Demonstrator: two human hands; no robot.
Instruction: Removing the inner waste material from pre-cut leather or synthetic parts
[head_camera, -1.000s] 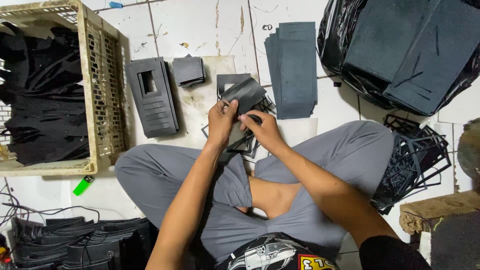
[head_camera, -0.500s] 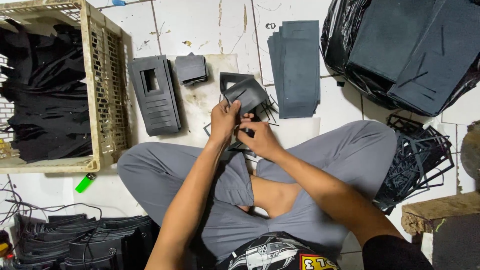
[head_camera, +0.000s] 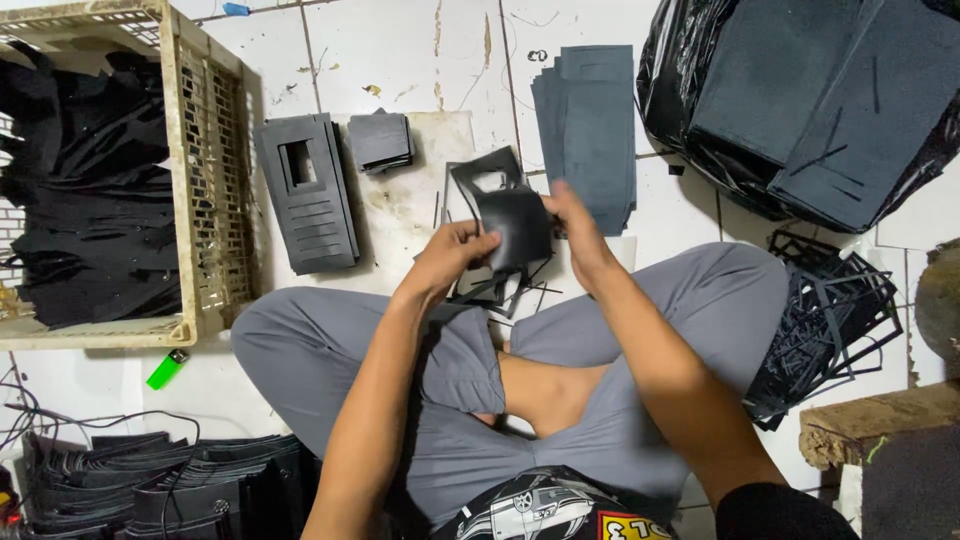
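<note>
The person sits cross-legged on a white tiled floor (head_camera: 400, 40), in grey trousers. Both hands are raised over the lap, near the centre of the view. The left hand (head_camera: 455, 255) grips the lower left edge of a flat black foam sheet with a rectangular cut-out window (head_camera: 505, 215), fingers closed on it. The right hand (head_camera: 575, 225) holds the same sheet at its right edge, at about 3 o'clock from the sheet, fingers also clamped on it. The sheet is tilted, with the window toward 11 o'clock.

Under the hands, thin black foam offcut strips (head_camera: 500, 290) lie on the floor. At 10 o'clock from the hands lies a stack of black foam panels with window and slots (head_camera: 305, 195), and just beside it, to the right, a small pile of black square foam pieces (head_camera: 380, 140). At 1 o'clock is a stack of plain dark grey foam rectangles (head_camera: 590, 125). At 2 o'clock a black plastic bag with large dark sheets (head_camera: 810, 100) is open. At 9 o'clock stands a beige plastic crate with black foam scraps (head_camera: 200, 190). At 4 o'clock lies a heap of black foam frames (head_camera: 825, 320). A green lighter (head_camera: 167, 369) lies at 8 o'clock.
</note>
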